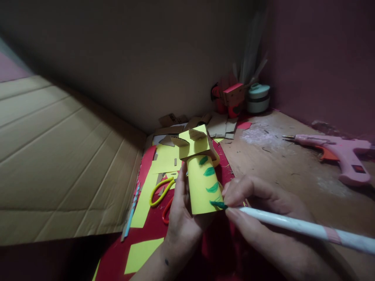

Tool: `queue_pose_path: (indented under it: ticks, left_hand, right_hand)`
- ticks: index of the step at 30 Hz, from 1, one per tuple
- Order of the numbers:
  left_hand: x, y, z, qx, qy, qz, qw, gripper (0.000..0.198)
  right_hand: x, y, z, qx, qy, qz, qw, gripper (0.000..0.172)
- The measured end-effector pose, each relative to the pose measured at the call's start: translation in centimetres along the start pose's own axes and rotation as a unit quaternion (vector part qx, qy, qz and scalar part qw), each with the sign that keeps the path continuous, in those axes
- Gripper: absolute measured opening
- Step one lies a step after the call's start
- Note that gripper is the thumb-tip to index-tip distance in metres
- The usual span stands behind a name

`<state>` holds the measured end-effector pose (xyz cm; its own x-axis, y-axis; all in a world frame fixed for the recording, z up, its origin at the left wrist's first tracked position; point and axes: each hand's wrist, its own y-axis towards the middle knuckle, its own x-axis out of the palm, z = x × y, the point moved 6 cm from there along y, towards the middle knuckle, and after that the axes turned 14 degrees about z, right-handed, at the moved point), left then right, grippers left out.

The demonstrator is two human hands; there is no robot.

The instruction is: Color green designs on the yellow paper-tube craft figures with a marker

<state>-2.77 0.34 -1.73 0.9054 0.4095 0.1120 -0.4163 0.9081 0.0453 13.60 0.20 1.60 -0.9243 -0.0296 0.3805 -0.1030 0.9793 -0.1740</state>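
Observation:
My left hand (183, 210) is wrapped round a yellow paper figure (196, 175), a tube body topped by a box head with two cardboard ears. A column of green leaf-shaped marks runs down the tube's right side. Between its fingertips my right hand (258, 214) grips a white-handled paintbrush (284, 218). The brush's green tip touches the tube near its lower edge, at the lowest mark. Just left of the figure lie scissors (160, 191) with a yellow and a red handle loop, their blades mostly hidden.
Yellow paper pieces (143, 251) and a blue-striped pencil (132, 210) lie on a red surface. A pink glue gun (336, 152) rests at the right. Behind are cardboard scraps (218, 125), a red box figure (233, 97) and a lidded pot (258, 99). A cardboard panel (64, 164) stands left.

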Motion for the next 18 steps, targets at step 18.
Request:
queue_pose_path:
  ticks: [18]
  left_hand:
    - [0.36, -0.03, 0.31, 0.003, -0.017, -0.002, 1.0, 0.119]
  right_hand:
    - [-0.49, 0.24, 0.08, -0.004, -0.017, 0.008, 1.0, 0.019]
